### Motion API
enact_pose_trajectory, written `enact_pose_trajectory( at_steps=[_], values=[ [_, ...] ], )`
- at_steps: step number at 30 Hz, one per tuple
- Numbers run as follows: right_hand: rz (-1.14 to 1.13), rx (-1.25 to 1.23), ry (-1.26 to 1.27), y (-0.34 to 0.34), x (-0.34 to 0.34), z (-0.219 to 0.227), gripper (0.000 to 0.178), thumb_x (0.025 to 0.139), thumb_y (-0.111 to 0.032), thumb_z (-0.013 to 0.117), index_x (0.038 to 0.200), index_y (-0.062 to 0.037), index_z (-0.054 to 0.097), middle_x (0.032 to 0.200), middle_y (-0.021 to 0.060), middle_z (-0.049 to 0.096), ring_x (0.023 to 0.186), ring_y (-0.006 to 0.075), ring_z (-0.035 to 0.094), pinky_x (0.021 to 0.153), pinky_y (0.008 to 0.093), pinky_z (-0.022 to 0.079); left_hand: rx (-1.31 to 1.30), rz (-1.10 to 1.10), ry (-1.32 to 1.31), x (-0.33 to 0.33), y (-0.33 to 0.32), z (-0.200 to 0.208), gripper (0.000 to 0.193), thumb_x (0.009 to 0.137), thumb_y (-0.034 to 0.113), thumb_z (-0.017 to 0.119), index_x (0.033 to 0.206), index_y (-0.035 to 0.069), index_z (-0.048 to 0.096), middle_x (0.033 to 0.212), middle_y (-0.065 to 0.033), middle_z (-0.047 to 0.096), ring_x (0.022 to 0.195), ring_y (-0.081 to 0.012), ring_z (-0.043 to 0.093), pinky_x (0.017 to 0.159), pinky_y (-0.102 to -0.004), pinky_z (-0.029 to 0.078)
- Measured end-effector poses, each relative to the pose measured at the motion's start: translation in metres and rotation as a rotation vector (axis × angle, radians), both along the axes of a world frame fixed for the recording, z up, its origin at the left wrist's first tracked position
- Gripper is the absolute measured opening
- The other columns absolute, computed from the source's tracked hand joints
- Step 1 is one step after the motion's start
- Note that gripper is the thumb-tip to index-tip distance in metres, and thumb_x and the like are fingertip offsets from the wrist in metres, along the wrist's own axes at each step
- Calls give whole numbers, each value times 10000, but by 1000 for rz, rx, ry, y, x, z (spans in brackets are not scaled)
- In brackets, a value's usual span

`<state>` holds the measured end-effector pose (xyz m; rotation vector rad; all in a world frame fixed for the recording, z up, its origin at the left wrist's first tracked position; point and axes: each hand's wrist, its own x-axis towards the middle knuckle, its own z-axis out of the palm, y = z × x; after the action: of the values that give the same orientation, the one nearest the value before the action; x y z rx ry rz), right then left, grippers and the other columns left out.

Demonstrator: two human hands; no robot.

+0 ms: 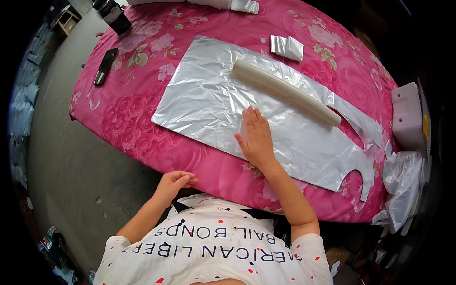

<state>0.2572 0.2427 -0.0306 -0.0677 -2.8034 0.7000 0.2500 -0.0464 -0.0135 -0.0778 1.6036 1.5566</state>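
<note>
A wide sheet of thin, shiny white plastic (199,85) lies spread on the table, wrinkled at its left part. Its right end narrows to curved cut-outs and strips. A long pale tube or roll (287,92) rests slantwise across it. My right hand (257,135) lies flat on the plastic below the tube, palm down, fingers stretched out, holding nothing. At the table's near edge, left of the plastic, my left hand (176,184) is closed, thumb against the curled fingers, with nothing visible in it.
The table has a pink flowered cloth (128,118). A folded white plastic packet (287,48) lies beyond the tube. A black phone (105,66) and dark cup (112,17) are at the far left. A pale box (407,114) and crumpled plastic (403,183) are at the right edge.
</note>
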Motion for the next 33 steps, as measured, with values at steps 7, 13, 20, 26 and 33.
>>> enact_pose_trajectory(
  at_steps=[7, 13, 20, 26, 33],
  values=[
    [307, -156, -114, -116, 21, 4, 630, 864, -352, 511, 1369, -28, 317, 1444, 179, 255, 1349, 317, 216, 1090, 449, 156, 41, 166, -361, 42, -14, -17, 316, 938, 228, 487, 1081, -44, 562, 1074, -133, 616, 991, -189, 593, 841, -279, 459],
    [547, -367, -143, -152, 40, 0, 654, 811, -278, 576, 1358, -22, 326, 1433, 184, 270, 1344, 320, 228, 1084, 462, 184, -1, 237, -261, 44, -19, -32, 181, 857, 57, 524, 971, -78, 565, 949, -114, 610, 823, -140, 571, 693, -280, 461],
    [922, -305, -133, -94, 6, 30, 281, 743, -149, 638, 984, -10, 597, 1220, 147, 516, 1189, 291, 445, 966, 402, 374, -516, -414, 482, 10, 10, 41, 135, 769, 152, 670, 810, 24, 684, 580, -132, 598, 500, -156, 573, 506, -298, 434],
    [526, -560, -64, -14, -25, 58, 89, 744, -86, 679, 816, -52, 638, 990, 34, 596, 855, 178, 560, 709, 295, 454, -201, -229, 593, -4, 10, 28, 577, 722, 122, 736, 1230, -10, 495, 1009, -175, 640, 868, -216, 649, 732, -287, 506],
    [-483, -1383, 263, 182, -136, 41, 135, 823, -158, 661, 796, -51, 583, 634, -4, 544, 495, 63, 473, 458, 194, 385, -129, -242, 571, -22, 24, 42, 775, 761, 65, 677, 1390, -5, 230, 1144, -185, 581, 969, -247, 617, 851, -319, 474]
  ],
)
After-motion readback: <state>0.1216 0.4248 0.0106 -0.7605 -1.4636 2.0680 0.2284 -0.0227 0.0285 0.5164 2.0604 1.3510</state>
